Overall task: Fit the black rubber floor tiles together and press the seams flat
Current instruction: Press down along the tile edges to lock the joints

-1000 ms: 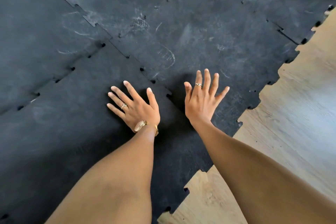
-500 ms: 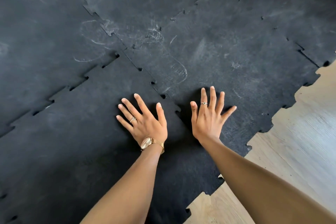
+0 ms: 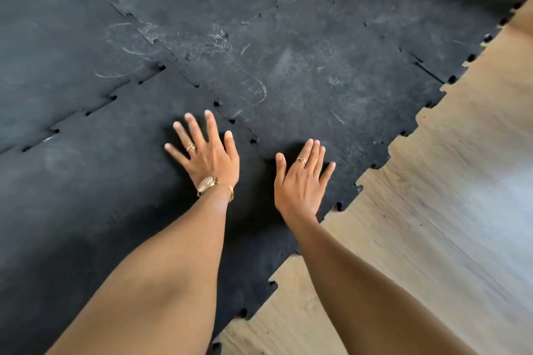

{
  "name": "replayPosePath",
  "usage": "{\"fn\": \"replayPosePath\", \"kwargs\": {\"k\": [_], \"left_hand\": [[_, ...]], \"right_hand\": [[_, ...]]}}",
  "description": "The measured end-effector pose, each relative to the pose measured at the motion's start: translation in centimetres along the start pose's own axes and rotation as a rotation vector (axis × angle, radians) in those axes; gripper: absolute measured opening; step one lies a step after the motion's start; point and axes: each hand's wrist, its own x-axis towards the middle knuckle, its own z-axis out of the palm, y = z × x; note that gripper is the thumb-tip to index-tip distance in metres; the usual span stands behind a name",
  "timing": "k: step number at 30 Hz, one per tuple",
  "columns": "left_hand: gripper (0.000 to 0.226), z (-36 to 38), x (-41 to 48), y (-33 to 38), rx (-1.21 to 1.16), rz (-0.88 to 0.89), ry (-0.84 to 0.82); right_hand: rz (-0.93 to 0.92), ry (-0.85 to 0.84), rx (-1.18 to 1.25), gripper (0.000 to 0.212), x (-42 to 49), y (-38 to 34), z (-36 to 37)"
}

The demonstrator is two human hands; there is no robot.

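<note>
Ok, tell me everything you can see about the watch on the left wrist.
The watch sits on the left wrist, just behind the left hand, which lies flat with fingers spread on a black rubber tile. It looks like gold-toned metal, with a rounded, pale, glossy face that catches the light; no dial detail can be read. A thin, fine-textured gold band wraps around the wrist. The face is turned toward the outer side of the wrist. It touches only the wrist, not the tile.

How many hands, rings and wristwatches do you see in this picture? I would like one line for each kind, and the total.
Hands: 2, the left hand and the right hand
Rings: 2, left ring and right ring
Wristwatches: 1, the gold watch
Total: 5
</note>
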Motion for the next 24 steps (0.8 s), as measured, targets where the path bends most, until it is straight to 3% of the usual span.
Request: {"fn": "replayPosePath", "kwargs": {"k": [2, 4, 5, 7, 10, 18, 24], "left_hand": [[0.054, -0.8, -0.5, 0.2, -0.019, 0.372, -0.006], [0.053, -1.2, -1.4, 0.7, 0.045, 0.840, -0.118], [0.058, -1.6, -2.0, 1.1, 0.087, 0.958, -0.206], [0.078, -2.3, -2.8, 1.7, 0.217, 0.967, -0.333], [0.101, -3.5, -3.4, 2.6, 0.428, 0.967, -0.237], [0.095, -5.6, -3.3, 5.8, 0.504, 0.923, -0.236], [0.094, -5.8, -3.2, 5.6, 0.523, 0.903, -0.277]], "right_hand": [[0.027, 0.014, -0.034, 0.084, -4.0, 1.0, 0.4], [0.042, 0.032, -0.045, 0.091, -7.3, 2.1, 0.8], [0.058, 0.040, -0.041, 0.094, -8.6, 2.6, 0.9], [0.120, 0.042, -0.010, 0.097, -10.3, 3.3, 1.2], [0.147, 0.054, 0.124, 0.099, -11.6, 3.2, 1.1], [0.047, 0.121, 0.328, 0.087, -11.1, 3.2, 0.3], [0.030, 0.133, 0.350, 0.086, -11.0, 3.1, 0.5]]}}
